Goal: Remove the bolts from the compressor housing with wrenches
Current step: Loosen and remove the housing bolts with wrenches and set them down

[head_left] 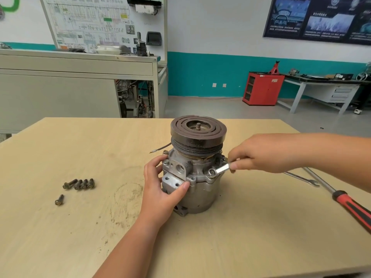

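Light wooden table, bearing every item listed below. Compressor housing: stands upright near the table's centre, with its dark grooved pulley uppermost and a thin black wire trailing from its left side.

Left hand: grips the housing from the left, thumb pressed on the front mounting block, fingers curled round the flange edge.

Right hand: reaches in from the right and pinches the shank of a small wrench between thumb and fingertips. The wrench's ring end sits over a seated bolt at the front right of the flange.

Screwdriver: red-and-black handle, lying diagonally toward the table's right edge, its shaft passing under the right forearm.

Spare wrench: open-ended, lying on the table just beside the screwdriver shaft, partly hidden by the right forearm.

Flange bolts: two sit in place at the left of the flange, just beside the left hand's fingers.

Loose bolts: four lie side by side on the table, well to the left of the housing. A fifth bolt lies alone, near them and closer to the camera.
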`<state>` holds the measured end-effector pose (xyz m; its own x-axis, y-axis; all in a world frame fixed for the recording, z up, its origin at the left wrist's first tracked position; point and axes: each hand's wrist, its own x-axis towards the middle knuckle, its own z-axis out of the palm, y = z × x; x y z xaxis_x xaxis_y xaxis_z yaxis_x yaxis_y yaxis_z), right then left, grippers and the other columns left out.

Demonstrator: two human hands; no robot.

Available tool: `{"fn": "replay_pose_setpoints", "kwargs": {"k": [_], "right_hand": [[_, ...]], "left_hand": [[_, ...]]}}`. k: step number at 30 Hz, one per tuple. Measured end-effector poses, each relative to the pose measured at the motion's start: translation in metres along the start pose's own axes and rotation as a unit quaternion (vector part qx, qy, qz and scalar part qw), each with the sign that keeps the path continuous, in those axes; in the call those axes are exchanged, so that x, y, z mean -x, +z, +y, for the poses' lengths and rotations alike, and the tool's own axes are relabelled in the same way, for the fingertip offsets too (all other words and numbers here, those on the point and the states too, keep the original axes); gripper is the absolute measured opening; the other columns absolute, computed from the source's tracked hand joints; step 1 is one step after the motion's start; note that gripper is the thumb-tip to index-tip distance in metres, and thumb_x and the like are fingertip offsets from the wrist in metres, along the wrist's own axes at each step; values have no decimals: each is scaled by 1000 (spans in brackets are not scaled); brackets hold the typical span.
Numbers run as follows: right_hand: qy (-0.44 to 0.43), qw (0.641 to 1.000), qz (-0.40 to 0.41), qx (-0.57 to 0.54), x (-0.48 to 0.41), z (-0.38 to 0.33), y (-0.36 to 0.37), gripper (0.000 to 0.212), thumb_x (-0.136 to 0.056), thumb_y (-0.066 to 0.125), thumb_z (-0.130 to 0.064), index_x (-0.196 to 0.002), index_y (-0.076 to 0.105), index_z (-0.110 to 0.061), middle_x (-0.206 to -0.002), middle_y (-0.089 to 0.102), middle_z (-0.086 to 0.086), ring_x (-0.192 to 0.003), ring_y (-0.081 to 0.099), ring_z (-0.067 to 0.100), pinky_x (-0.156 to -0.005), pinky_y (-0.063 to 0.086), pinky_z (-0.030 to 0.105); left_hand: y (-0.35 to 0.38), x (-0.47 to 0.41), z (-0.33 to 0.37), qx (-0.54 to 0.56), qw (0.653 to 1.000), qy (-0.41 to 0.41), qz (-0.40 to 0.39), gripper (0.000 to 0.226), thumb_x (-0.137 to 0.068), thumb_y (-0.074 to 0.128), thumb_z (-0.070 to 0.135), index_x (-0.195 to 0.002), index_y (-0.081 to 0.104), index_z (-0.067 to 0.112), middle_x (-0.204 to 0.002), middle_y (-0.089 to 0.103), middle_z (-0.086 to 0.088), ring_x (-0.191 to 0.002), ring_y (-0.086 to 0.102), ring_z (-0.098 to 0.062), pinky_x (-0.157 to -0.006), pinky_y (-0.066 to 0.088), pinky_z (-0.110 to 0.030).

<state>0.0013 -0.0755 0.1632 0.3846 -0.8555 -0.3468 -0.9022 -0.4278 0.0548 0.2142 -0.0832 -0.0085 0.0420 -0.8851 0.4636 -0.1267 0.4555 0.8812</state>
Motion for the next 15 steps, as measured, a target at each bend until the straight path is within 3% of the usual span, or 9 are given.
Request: {"fn": "replay_pose_setpoints", "kwargs": {"k": [2,5,7,9,12,15], "right_hand": [[-6,999,41,29,-2,5,0,21,-96,39,-47,-99,57,-39,-94,60,-9,-90,55,12,-79,47,31],[-8,985,-4,-171,3,11,2,22,-97,42,-40,-83,59,-35,-73,63,-14,-74,60,4,-68,47,21],[-13,933,-63,-353,7,7,8,26,-100,39,-32,-85,58,-21,-67,66,-7,-68,68,10,-66,52,22],[-8,882,-101,-461,9,-2,18,28,-102,36,-27,-88,55,-11,-67,70,2,-66,71,19,-63,56,25],[10,837,-111,-536,8,-16,29,29,-102,35,-26,-89,52,-7,-60,68,5,-57,70,19,-53,54,22],[25,820,-105,-562,6,-22,30,29,-102,36,-27,-87,52,-8,-52,64,2,-48,65,15,-47,51,20]], "left_hand": [[0,0,1,1,1000,0,1,67,-58,67,58,-117,36,54,-133,48,0,-123,48,-9,-81,44,-8],[1,0,1,3,1000,-2,2,66,-57,67,57,-116,36,56,-132,48,0,-122,49,-10,-80,44,-6],[1,0,0,3,1000,-5,3,67,-57,67,57,-116,36,55,-132,48,-1,-122,49,-12,-81,44,-7],[1,-1,0,2,1000,-5,2,68,-57,67,57,-118,37,52,-133,48,-2,-123,49,-12,-82,44,-7],[1,0,0,1,1000,1,3,67,-58,68,58,-118,37,53,-133,47,0,-124,48,-10,-84,45,-9],[0,1,0,2,1000,4,-1,65,-59,68,58,-115,36,60,-134,47,0,-124,48,-11,-87,47,-13]]}}
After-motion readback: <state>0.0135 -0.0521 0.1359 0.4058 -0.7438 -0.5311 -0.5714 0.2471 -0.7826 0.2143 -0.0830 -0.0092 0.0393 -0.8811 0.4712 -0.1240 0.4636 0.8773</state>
